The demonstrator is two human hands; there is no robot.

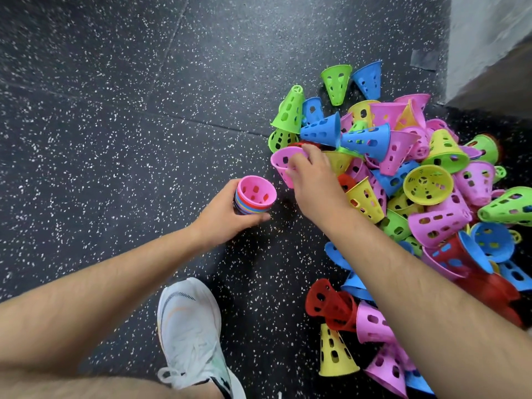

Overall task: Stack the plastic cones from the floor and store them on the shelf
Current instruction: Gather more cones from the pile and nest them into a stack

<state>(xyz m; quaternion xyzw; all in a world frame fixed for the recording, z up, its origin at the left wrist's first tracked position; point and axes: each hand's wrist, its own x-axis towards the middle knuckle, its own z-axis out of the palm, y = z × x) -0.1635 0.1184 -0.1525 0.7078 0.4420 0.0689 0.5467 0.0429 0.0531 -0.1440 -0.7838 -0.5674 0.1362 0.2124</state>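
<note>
Many holed multicolor cones (429, 184); L fingers (254, 219) round pink-topped stack (254, 194), R fingers (299, 162) in pinch on pink cone (279, 164).

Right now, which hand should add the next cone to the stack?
Right: the right hand grips a pink cone beside the stack, which the left hand is busy holding.

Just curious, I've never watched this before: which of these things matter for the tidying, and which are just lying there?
Part of the job:
stack, held in the left hand
pink cone, gripped by the right hand
pile of loose cones

Just there:
white shoe
speckled floor
grey wall
tape patch
</note>
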